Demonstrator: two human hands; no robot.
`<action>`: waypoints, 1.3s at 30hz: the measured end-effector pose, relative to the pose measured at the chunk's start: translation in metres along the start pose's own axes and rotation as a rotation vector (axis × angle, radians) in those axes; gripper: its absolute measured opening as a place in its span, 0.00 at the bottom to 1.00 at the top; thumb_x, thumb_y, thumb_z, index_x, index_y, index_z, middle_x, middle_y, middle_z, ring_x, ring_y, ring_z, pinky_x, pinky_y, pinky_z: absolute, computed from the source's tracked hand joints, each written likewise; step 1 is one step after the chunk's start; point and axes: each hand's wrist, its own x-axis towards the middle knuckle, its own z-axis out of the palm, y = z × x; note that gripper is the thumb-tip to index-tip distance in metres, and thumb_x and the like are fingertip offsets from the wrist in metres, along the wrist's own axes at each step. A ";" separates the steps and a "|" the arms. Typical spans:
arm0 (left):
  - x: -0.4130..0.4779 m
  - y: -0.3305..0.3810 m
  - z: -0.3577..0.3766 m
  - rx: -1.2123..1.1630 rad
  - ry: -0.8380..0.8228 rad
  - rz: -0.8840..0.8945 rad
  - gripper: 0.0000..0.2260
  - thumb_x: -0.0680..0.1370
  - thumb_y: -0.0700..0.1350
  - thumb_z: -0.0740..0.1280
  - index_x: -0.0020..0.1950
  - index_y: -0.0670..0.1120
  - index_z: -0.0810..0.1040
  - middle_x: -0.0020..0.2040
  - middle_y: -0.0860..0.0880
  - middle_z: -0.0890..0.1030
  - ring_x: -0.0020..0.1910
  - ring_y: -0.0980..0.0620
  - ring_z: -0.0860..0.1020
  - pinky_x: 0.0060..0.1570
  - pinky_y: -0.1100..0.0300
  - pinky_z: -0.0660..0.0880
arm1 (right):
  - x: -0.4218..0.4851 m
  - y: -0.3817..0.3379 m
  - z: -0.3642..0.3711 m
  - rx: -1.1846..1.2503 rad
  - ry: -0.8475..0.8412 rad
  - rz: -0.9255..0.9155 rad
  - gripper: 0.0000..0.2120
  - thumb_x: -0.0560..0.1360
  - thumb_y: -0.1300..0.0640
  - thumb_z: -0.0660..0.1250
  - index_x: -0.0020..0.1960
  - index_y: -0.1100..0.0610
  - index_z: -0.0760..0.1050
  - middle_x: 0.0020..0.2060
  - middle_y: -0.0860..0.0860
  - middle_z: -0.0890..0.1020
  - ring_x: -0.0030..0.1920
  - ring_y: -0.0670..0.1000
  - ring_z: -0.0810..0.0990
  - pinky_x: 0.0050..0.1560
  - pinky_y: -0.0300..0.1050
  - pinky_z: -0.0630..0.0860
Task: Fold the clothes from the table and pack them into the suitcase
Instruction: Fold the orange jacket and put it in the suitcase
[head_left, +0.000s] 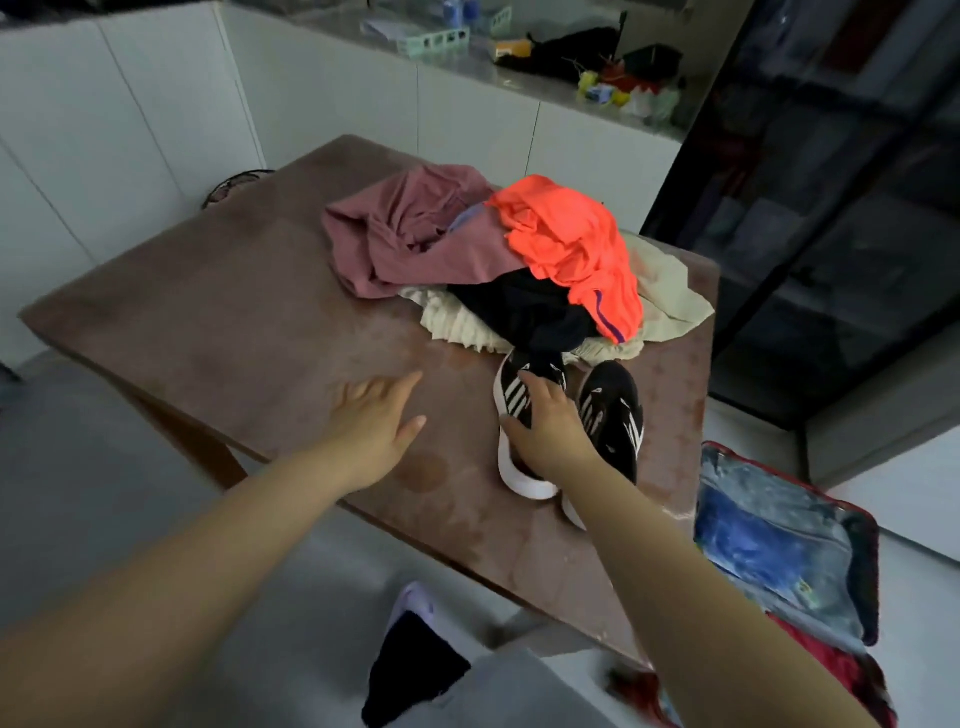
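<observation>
1. Below, right of the brown table (234, 312): red-edged soft suitcase (868, 551), lying open just beside the table's near right corner. Blue and pale fabric shows inside; lining or clothing, I cannot tell.
2. Far counter: turquoise slotted plastic basket (436, 39), contents unclear.
3. Clothes, unfolded, heaped towards the table's far right corner: dusty-pink garment (405, 234), bright orange garment (566, 239) on top, black garment (524, 306), cream pleated garment (457, 325) underneath, its cloth reaching the right edge.
4. Pair of black trainers with white stripes and soles, touching the heap's near side: left trainer (511, 395), right trainer (613, 410).
5. Right hand (545, 431): fingers and thumb curled over the left trainer, holding it.
6. Left hand (374, 415): fingers straight, spread, holding nothing, over bare tabletop left of the trainers.
7. Bare surface runs from the heap to the table's left edge.
</observation>
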 end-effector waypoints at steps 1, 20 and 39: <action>0.021 -0.003 -0.004 0.013 0.008 0.023 0.26 0.81 0.53 0.53 0.77 0.50 0.49 0.74 0.46 0.62 0.73 0.46 0.58 0.72 0.47 0.51 | 0.017 -0.002 0.000 -0.014 0.023 -0.006 0.31 0.78 0.53 0.63 0.76 0.56 0.55 0.73 0.57 0.60 0.72 0.59 0.59 0.71 0.51 0.57; 0.250 -0.075 -0.069 -0.035 -0.021 0.225 0.33 0.80 0.51 0.58 0.77 0.50 0.39 0.74 0.50 0.61 0.72 0.49 0.59 0.72 0.51 0.47 | 0.318 0.000 -0.092 -0.266 0.340 0.425 0.26 0.77 0.54 0.63 0.73 0.51 0.62 0.76 0.57 0.54 0.68 0.64 0.65 0.68 0.53 0.61; 0.341 -0.151 -0.139 -0.254 -0.118 0.642 0.32 0.61 0.63 0.57 0.52 0.42 0.81 0.51 0.40 0.82 0.54 0.44 0.78 0.54 0.47 0.73 | 0.198 -0.210 -0.094 0.362 0.765 0.110 0.09 0.79 0.56 0.62 0.50 0.62 0.74 0.39 0.50 0.77 0.37 0.41 0.70 0.40 0.24 0.65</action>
